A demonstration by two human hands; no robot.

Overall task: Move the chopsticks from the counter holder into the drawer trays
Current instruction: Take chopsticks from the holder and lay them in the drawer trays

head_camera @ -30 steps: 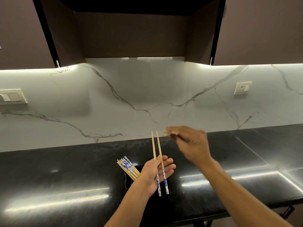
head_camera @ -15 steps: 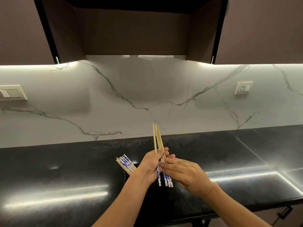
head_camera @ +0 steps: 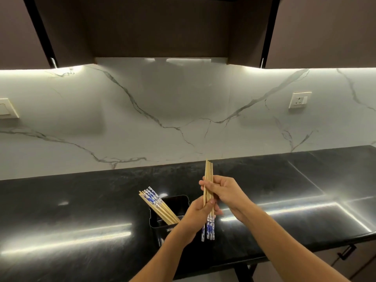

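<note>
A bunch of wooden chopsticks (head_camera: 208, 174) with blue-and-white patterned ends stands upright above the black counter (head_camera: 81, 210), tips up. My left hand (head_camera: 198, 213) grips the bunch low down from the left. My right hand (head_camera: 223, 192) curls its fingers round the same bunch a little higher, from the right. Left of my hands a black rectangular holder (head_camera: 162, 226) sits on the counter. Several more chopsticks (head_camera: 156, 204) lean out of it toward the upper left, patterned ends up.
A white marble backsplash (head_camera: 183, 110) rises behind the counter, with a socket (head_camera: 299, 99) at right and a switch plate (head_camera: 7, 108) at far left. Dark wall cabinets (head_camera: 162, 27) hang overhead. A drawer handle (head_camera: 345, 251) shows below the counter's front edge at lower right.
My right hand came in from the upper right, added chopsticks to the pair in my left hand, then slid up to grip the bunch. The bunch has grown.
</note>
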